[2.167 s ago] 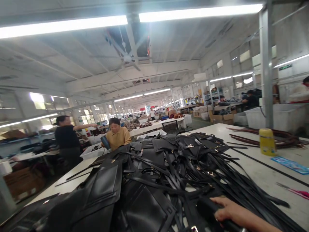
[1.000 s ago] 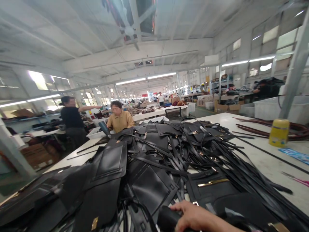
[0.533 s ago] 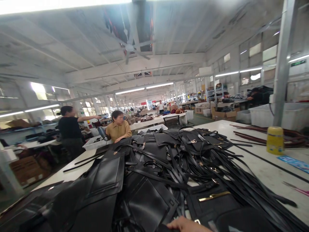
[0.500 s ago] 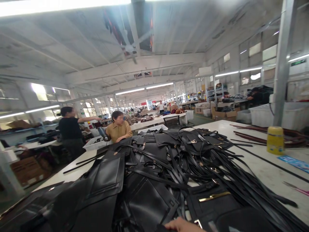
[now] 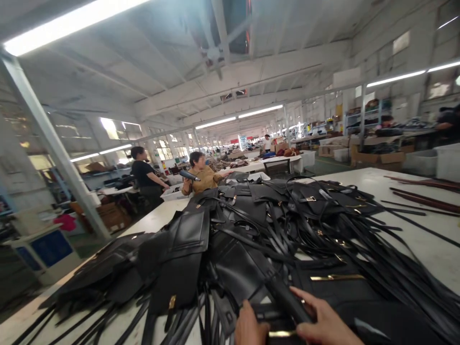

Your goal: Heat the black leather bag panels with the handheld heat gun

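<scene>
At the bottom edge of the head view, my right hand [image 5: 325,316] is closed around a black cylindrical tool [image 5: 287,297], which tilts up and left; its exact kind is unclear. Just left of it, my left hand [image 5: 250,325] has curled fingers at the edge of a black leather bag piece [image 5: 275,314] with a gold-coloured strip. Both hands are partly cut off by the frame. Around them spreads a pile of black leather bag pieces [image 5: 230,268] with long straps [image 5: 373,258] and gold-coloured fittings.
The pile covers much of a white table [image 5: 381,191]. Brown straps [image 5: 424,196] lie at the right. Across the table a co-worker in a tan top [image 5: 203,179] holds a dark tool [image 5: 189,176]; another person in black [image 5: 145,172] stands behind. A metal post [image 5: 61,153] rises at the left.
The view has swung left and down. My left hand has come into view, and my right hand now shows with the black tool. The co-worker in tan has raised a tool and stretched out an arm.
</scene>
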The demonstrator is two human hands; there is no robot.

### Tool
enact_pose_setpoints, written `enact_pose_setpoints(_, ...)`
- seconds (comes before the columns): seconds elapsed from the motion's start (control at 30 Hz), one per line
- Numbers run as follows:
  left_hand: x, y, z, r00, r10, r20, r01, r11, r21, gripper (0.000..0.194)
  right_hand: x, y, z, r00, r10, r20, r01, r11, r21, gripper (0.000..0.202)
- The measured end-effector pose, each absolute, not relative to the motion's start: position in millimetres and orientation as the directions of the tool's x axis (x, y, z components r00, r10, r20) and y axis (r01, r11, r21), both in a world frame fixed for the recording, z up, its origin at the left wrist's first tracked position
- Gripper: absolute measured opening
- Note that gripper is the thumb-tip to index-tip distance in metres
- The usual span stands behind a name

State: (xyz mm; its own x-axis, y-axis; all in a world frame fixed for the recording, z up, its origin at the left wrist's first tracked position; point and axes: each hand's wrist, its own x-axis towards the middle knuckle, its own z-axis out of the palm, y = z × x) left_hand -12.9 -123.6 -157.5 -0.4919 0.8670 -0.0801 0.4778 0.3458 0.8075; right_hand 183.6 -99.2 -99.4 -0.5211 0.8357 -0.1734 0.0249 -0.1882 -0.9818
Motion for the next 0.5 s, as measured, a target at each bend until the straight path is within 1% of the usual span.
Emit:
enact_pose_setpoints(0.07, -15, -118, -158, -0.406, 0.896, -0.178, 0.265, 0.302, 0.916, 0.048, 200, -108, -92, -0.476, 0.854, -0.21, -0.002, -0.239, -0.971, 0.084)
enact_pose_setpoints(0.13, -15, -119, -160, -0.314, 0.923, -0.22, 0.099, 0.262, 0.96, 0.04, 212, -117, -83, -0.457, 0.861, -0.222, -0.016, -0.257, -0.966, 0.083)
enact_pose_setpoints(0.17, -15, -123, -160, -0.282, 0.929, -0.239, 0.016, 0.253, 0.967, 0.039, 216, -121, -79, -0.46, 0.859, -0.226, -0.014, -0.262, -0.965, 0.082)
enact_pose_setpoints(0.23, -14, -131, -161, -0.225, 0.934, -0.276, -0.221, 0.227, 0.948, 0.041, 220, -128, -72, -0.484, 0.841, -0.24, -0.008, -0.279, -0.96, 0.081)
enact_pose_setpoints(0.3, -14, -140, -161, -0.158, 0.941, -0.299, -0.447, 0.203, 0.872, 0.039, 219, -135, -68, -0.528, 0.811, -0.253, -0.02, -0.31, -0.951, 0.08)
enact_pose_setpoints(0.33, -14, -142, -160, -0.131, 0.943, -0.305, -0.515, 0.198, 0.834, 0.038, 216, -137, -69, -0.556, 0.792, -0.254, -0.028, -0.323, -0.946, 0.08)
enact_pose_setpoints(0.37, -15, -144, -160, -0.114, 0.944, -0.309, -0.546, 0.2, 0.813, 0.038, 212, -139, -71, -0.582, 0.773, -0.251, -0.034, -0.332, -0.943, 0.079)
enact_pose_setpoints(0.43, -18, -146, -161, -0.095, 0.946, -0.31, -0.568, 0.204, 0.797, 0.04, 200, -141, -80, -0.622, 0.754, -0.212, -0.056, -0.313, -0.948, 0.075)
enact_pose_setpoints(0.5, -20, -147, -163, -0.123, 0.954, -0.274, -0.557, 0.162, 0.814, 0.044, 184, -138, -91, -0.643, 0.75, -0.153, -0.087, -0.27, -0.959, 0.07)
